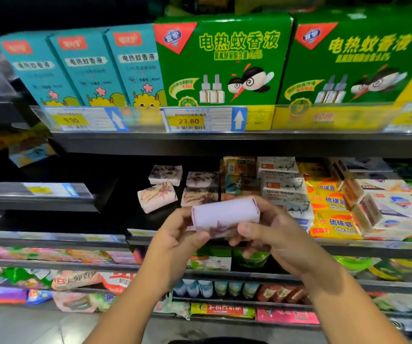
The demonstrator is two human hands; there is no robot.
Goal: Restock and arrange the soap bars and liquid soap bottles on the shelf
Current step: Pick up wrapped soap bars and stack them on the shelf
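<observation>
Forearms point(135, 294) rise from the bottom edge. Left grip point(177, 234) and right grip point(269, 234) both pinch one pale pink wrapped soap bar point(224, 214), one at each end, fingers curled behind it, thumbs on its near face. Bar is level, in the air in front of the soap shelf point(125, 209), not touching it. Just behind it on the shelf: four floral-wrapped bars point(198, 196), leftmost one tilted. To their right are stacked Goat Soap boxes point(284, 194), then yellow sulfur soap packs point(329, 207). The shelf above holds green boxes point(224, 63) and teal boxes point(85, 68).
</observation>
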